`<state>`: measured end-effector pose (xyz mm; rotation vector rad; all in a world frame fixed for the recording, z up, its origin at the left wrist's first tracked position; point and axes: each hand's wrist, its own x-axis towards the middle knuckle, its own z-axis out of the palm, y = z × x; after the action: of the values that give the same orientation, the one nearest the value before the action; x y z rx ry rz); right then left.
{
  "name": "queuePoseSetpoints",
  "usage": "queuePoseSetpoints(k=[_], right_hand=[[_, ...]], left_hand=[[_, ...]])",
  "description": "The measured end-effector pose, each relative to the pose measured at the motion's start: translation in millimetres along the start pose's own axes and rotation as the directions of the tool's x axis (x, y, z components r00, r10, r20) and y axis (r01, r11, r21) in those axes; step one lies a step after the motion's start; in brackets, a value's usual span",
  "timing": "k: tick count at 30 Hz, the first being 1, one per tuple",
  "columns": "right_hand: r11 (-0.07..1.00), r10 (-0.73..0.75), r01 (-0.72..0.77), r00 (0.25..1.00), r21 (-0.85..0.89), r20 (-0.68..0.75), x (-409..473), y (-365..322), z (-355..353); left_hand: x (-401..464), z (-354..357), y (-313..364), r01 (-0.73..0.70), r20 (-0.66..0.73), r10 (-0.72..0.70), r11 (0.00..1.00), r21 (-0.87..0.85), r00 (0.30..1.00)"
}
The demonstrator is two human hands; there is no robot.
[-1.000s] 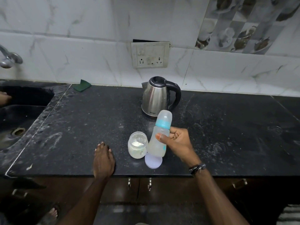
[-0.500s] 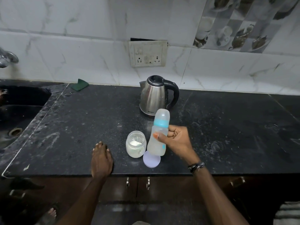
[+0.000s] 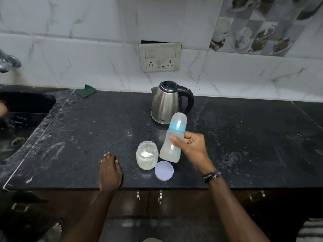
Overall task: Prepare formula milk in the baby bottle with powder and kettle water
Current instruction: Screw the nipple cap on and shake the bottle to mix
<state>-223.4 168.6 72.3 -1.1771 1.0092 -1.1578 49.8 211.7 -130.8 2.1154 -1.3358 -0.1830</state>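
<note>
My right hand [image 3: 192, 147] grips the baby bottle [image 3: 173, 138] around its body. The bottle is capped, has a blue ring and leans to the right above the counter; cloudy pale liquid fills its lower part. Just left of it an open glass jar [image 3: 147, 155] with white powder at the bottom stands on the black counter [image 3: 87, 137]. The jar's lilac lid [image 3: 164, 170] lies flat in front of the bottle. A steel kettle [image 3: 166, 102] with a black handle stands behind them. My left hand [image 3: 109, 170] rests flat on the counter near the front edge, holding nothing.
A dark sink [image 3: 22, 123] lies at the left with a tap [image 3: 8, 62] above it. A green cloth [image 3: 87, 90] sits at the back by the wall. A socket plate [image 3: 160, 57] is on the tiled wall. Cabinet handles [image 3: 148, 196] show below the counter edge.
The bottle in my right hand has tilted slightly more to the right. My left hand has stayed on the counter.
</note>
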Motion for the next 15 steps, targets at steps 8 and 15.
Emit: queuePoseSetpoints(k=[8,15], right_hand=[[0.998,0.006,-0.004,0.999,0.067,-0.031,-0.8,-1.0,5.0],[0.999,0.019,-0.019,1.0,0.046,-0.015,-3.5,-0.2,5.5]], left_hand=[[-0.2,-2.0,0.8,0.017,0.024,-0.017,1.0,-0.003,1.0],[-0.2,1.2,-2.7,-0.011,0.002,0.011,1.0,-0.009,1.0]])
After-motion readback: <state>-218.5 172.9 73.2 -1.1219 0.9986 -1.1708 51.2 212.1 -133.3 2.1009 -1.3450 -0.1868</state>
